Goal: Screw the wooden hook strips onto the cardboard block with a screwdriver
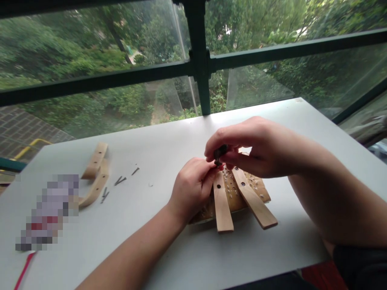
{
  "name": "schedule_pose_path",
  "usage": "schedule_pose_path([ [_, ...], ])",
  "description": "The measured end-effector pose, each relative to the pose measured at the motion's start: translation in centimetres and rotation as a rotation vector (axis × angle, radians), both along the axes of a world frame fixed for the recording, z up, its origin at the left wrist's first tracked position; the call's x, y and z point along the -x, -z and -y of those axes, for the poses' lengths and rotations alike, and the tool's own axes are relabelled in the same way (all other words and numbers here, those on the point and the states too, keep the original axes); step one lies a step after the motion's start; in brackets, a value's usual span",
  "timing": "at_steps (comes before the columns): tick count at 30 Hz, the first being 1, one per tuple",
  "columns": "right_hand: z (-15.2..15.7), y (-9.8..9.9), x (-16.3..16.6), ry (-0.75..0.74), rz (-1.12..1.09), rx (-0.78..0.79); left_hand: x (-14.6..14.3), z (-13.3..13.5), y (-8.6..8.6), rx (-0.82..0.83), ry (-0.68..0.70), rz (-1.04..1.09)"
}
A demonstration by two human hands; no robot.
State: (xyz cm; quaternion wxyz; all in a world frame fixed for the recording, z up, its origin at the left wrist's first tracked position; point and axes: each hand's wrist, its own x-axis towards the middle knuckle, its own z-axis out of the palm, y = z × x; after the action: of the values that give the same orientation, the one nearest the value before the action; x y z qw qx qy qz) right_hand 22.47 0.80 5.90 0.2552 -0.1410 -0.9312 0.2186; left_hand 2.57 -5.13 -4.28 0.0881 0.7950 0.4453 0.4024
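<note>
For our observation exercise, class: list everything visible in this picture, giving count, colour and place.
flat wooden slats with holes: 2, pale tan, fanned on the board
speckled brown board: 1, under the slats
curved wooden strips: 2, tan, table's left
small dark screws: several, grey, beside the strips
small dark part: 1, between the fingertips
red strip: 1, front left edge
blurred item: 1, left
white table: 1
green window frame: 1, behind
left hand: at the part
right hand: pinching the part
</note>
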Motion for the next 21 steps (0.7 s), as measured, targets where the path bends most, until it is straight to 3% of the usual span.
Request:
schedule_pose_path([
  [7,0.3,-0.2,0.4,0.185,0.019,-0.095,-0.1,0.2,0.3,-0.002,-0.023,0.008],
  [14,0.6,0.9,1.9,0.203,-0.095,-0.102,0.1,0.3,-0.1,-0.026,-0.073,0.028],
  [21,0.1,0.6,0.5,-0.110,-0.035,0.085,0.1,0.3,-0.3,0.020,-0.060,-0.004],
])
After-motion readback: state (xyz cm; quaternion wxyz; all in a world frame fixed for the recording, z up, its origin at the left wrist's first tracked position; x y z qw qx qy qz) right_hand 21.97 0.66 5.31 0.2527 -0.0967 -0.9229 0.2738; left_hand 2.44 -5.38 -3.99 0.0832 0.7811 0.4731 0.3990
